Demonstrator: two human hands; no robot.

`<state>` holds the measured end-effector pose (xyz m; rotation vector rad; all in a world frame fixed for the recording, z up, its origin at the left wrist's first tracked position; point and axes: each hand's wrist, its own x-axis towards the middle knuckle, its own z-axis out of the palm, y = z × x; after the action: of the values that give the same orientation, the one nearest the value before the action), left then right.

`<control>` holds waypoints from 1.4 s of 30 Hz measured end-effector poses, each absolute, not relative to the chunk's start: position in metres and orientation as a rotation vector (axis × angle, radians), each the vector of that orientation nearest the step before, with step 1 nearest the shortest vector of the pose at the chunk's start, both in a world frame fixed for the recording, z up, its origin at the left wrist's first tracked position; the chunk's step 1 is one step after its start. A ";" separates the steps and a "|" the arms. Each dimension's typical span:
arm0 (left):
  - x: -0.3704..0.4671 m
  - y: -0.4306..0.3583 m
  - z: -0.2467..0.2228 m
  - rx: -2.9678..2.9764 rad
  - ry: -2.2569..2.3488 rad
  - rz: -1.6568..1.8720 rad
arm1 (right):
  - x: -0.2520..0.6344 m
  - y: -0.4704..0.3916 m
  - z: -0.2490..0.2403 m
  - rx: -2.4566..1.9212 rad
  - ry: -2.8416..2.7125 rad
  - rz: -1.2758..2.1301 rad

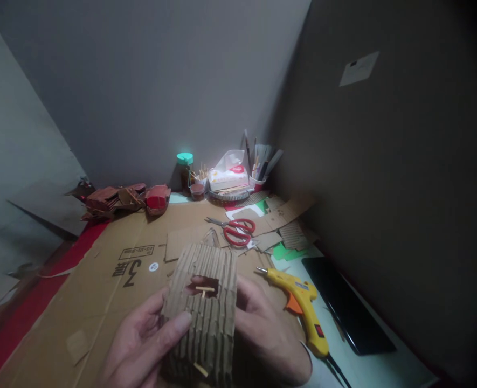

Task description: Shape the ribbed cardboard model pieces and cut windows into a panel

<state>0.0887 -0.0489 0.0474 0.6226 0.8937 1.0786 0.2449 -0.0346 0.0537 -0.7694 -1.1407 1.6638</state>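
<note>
A small box-like piece made of ribbed corrugated cardboard (206, 328) is held up in front of me, over the cardboard sheet on the table. It has a rectangular opening with thin wooden sticks (204, 289) across it, and another stick end pokes out lower down. My left hand (141, 334) grips its left side, thumb on the ribbed face. On the right side my right hand (262, 328) holds it, with its fingertips hidden behind the piece. A yellow hot glue gun (303, 296) lies just right of my right hand.
Red-handled scissors (238, 229) and cardboard scraps (287, 215) lie beyond the piece. A black phone-like slab (347, 307) rests at right. Along the back stand a tissue pack (228, 178), a green-lidded jar (185, 170), a pen cup (258, 175) and red-brown cardboard pieces (117, 199).
</note>
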 end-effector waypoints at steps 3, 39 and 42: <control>0.090 -0.049 0.049 0.577 0.888 1.069 | 0.246 -0.034 0.051 -0.781 -1.176 1.627; 0.089 -0.041 0.039 0.584 0.910 1.083 | 0.256 -0.021 0.026 -1.092 -1.989 0.313; 0.083 -0.040 0.036 0.668 0.984 1.095 | 0.255 -0.016 0.017 -1.161 -1.900 0.335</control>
<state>0.0828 -0.0396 0.0360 0.6683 0.9840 1.0952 0.2554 -0.0160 0.0174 -1.1606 -1.9001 0.3348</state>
